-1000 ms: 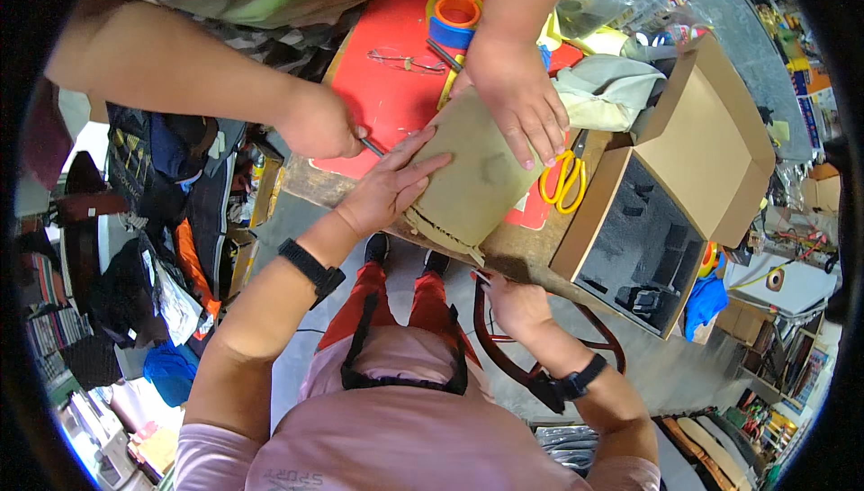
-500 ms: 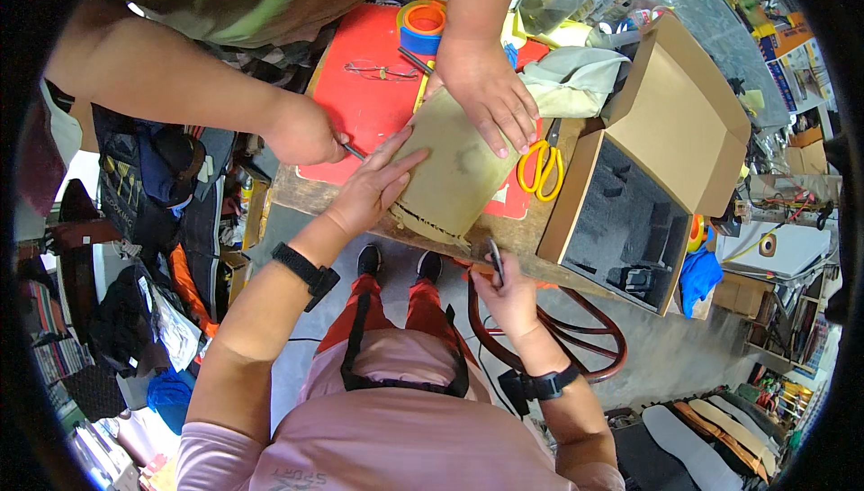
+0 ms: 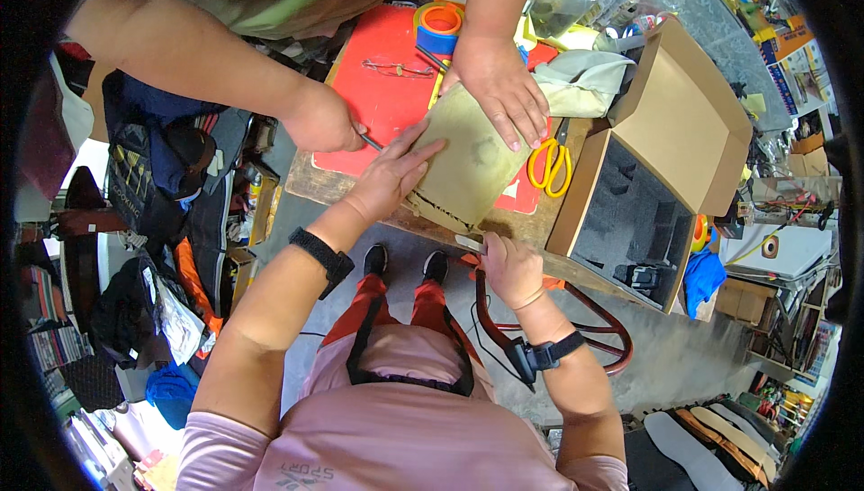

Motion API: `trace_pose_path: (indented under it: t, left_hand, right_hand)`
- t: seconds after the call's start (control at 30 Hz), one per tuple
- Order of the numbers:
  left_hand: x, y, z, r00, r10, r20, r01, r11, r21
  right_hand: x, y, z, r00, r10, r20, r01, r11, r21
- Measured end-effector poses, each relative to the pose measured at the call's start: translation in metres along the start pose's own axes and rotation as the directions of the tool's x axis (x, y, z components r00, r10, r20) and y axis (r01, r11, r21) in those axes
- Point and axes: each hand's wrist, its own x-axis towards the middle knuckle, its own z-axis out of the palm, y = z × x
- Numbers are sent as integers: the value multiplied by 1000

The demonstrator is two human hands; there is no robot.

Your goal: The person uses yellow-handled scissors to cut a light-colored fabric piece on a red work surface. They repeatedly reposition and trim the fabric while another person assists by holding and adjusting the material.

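Observation:
An olive-tan piece of sheet material [image 3: 477, 153], with a dark ragged slit along its near edge, lies at the table's front. My left hand [image 3: 391, 176] rests on its left side, fingers stretched out. Just off the near right corner, my right hand [image 3: 510, 268] is closed round a small knife [image 3: 470, 243]; its pale blade points left and the handle is hidden in my fist. Across the table, another person's hand [image 3: 499, 86] presses flat on the sheet's far right. That person's other hand [image 3: 328, 122] grips a thin dark rod [image 3: 370, 142] beside my fingers.
Yellow-handled scissors [image 3: 550, 167] lie right of the sheet. Beyond them stands an open cardboard box [image 3: 576, 198] with dark foam inside. A red mat [image 3: 387, 41] carries tape rolls [image 3: 439, 25] and wire-frame glasses [image 3: 396, 69]. A red-brown tubular stool [image 3: 594, 333] stands below the table's edge.
My right hand has turned the knife from upright to pointing left, its blade now showing close to the sheet's corner. My left hand and the other person's hands stay on the work.

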Motion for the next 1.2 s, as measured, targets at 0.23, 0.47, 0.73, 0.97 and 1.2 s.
trace_pose_path:
  t: [0.23,0.47,0.73,0.97,1.2]
  left_hand:
    - [-1,0,-1,1000,-16,22,17,999,-49]
    - [0,5,-3,998,-31,51,32,999,-17]
    - [2,11,-2,998,-55,40,54,998,35]
    - [-25,10,1,940,-301,-162,312,949,47]
    - [-31,36,5,945,-271,-181,297,946,132]
  right_hand:
    - [-21,15,-9,916,398,54,-399,890,220]
    - [-38,42,28,432,819,378,-647,-10,762]
    - [-42,65,67,356,930,93,-778,240,581]
    - [-33,28,-3,508,572,644,-435,-475,765]
    - [-44,5,-29,609,466,642,-400,-519,755]
